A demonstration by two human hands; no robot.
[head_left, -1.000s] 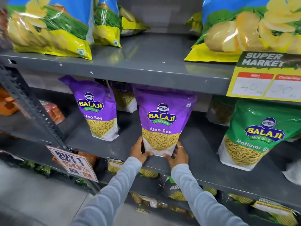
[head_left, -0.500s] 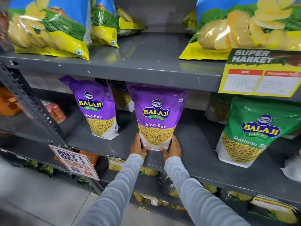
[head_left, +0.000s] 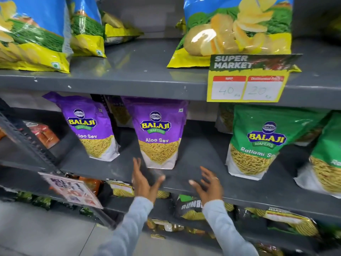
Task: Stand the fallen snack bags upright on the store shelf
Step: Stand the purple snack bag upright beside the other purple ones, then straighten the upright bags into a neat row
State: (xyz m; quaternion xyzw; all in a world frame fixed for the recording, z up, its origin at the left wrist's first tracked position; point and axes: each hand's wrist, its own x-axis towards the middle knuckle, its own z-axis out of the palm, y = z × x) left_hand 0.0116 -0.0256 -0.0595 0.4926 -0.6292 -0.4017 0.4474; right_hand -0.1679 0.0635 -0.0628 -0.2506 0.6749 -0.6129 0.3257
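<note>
A purple Aloo Sev bag [head_left: 156, 133] stands upright on the grey middle shelf [head_left: 193, 156], untouched by either hand. My left hand [head_left: 143, 180] hovers open just below and left of its base, fingers spread. My right hand [head_left: 207, 183] is open too, off to the bag's lower right at the shelf's front edge, a ring on one finger. A second purple Aloo Sev bag [head_left: 88, 126] stands upright to the left, leaning slightly. More purple bags [head_left: 118, 111] are partly hidden behind these two.
Green Ratlami Sev bags [head_left: 262, 141] stand on the right of the same shelf. Blue-and-yellow chip bags [head_left: 238, 32] fill the upper shelf, with a yellow price tag [head_left: 247, 80] on its edge. A slotted upright [head_left: 27, 145] and a promo sign [head_left: 73, 191] are at left. Lower shelves hold more bags.
Both hands have let go of the middle purple bag and drawn back and apart, fingers now spread. The bag stays upright. The view has shifted left.
</note>
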